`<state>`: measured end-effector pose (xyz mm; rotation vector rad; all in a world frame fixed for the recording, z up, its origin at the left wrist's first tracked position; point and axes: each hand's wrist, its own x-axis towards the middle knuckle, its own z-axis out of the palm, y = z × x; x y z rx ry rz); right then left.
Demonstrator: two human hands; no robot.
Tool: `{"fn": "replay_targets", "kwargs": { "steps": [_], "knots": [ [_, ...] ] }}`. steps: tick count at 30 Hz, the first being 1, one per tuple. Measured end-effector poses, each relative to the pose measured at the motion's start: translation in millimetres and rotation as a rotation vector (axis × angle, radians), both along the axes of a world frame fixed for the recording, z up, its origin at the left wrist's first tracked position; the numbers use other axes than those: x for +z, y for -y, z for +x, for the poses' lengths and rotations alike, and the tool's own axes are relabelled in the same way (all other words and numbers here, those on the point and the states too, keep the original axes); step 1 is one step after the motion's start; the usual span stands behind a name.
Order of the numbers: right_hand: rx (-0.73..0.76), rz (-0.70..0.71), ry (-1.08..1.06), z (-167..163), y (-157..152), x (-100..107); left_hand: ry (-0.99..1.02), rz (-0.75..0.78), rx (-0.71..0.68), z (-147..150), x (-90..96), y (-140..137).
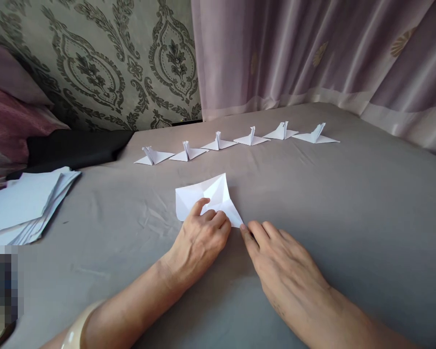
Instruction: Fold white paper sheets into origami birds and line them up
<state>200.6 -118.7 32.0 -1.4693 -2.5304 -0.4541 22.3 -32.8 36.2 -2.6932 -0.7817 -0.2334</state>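
Observation:
A creased white sheet of paper (192, 196) lies on the grey cloth surface, with fold lines fanning across it. My left hand (203, 230) rests over its near edge, fingers curled down onto the paper and the index finger bent above it; the fingertips are mostly hidden. At the sheet's near right corner, my right hand (279, 252) has its thumb and fingers closed together, pinching the corner at the tip. Beyond both hands, several folded white paper birds (218, 141) stand in a row, wings spread flat.
A stack of white paper (25, 203) lies at the left, beside a black cloth or bag (76, 148). Patterned wallpaper (131, 63) and pale purple curtains (276, 53) border the far side. A blurred patch covers something at the lower left.

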Motion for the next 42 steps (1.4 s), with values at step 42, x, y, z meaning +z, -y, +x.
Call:
{"fn": "replay_targets", "kwargs": {
  "steps": [42],
  "knots": [
    [0.009,-0.386,-0.389,-31.0,-26.5,-1.6,0.322,-1.042,0.399,-55.9,49.9,-37.0]
  ]
}}
